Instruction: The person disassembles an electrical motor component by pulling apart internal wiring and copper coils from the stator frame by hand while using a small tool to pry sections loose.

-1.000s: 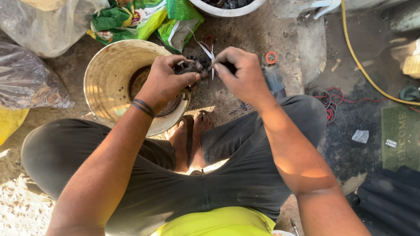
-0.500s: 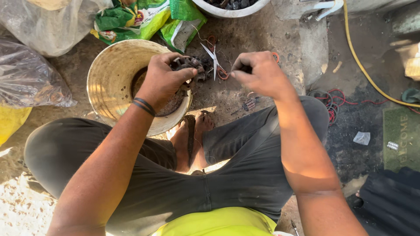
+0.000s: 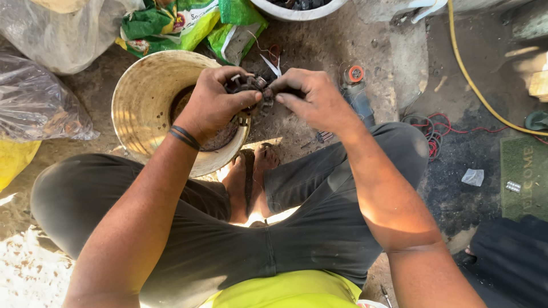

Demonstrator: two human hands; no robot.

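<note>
left hand (image 3: pixel 214 102): closed around a small dark metal part (image 3: pixel 246 85), fingers curled over it, thumb pressed along its near side; two dark bands on the wrist.
right hand (image 3: pixel 314 100): pinched narrow, fingertips (image 3: pixel 279 94) meeting the same part from the other side; whether something thin is held between them cannot be told.
small dark metal part: held between both hands, above the floor, over the far rim of the bucket; shape mostly hidden by the fingers.
bucket (image 3: pixel 137 108): pale, round, open, standing on the floor under the left hand, dark rusty stuff at its bottom.
floor (image 3: pixel 308 45): bare, dusty concrete, carrying everything here.
bare feet (image 3: pixel 251 177): tucked together just beside the bucket, between the knees in dark trousers.
power tool (image 3: pixel 357 91): grey body with an orange-ringed end, lying on the floor just beyond the right hand.
green bags (image 3: pixel 188 25): crumpled, at the far edge of the floor, beyond the bucket.
clear plastic sacks (image 3: pixel 40 102): bulging, along the left edge of the floor.
white tub (image 3: pixel 297 8): at the far edge, only its near rim in view, dark pieces inside.
yellow hose (image 3: pixel 479 91): running from the far edge toward the right edge.
red wire (image 3: pixel 434 134): coiled loosely near the right knee.
green mat (image 3: pixel 522 177): at the right edge of the floor.
</note>
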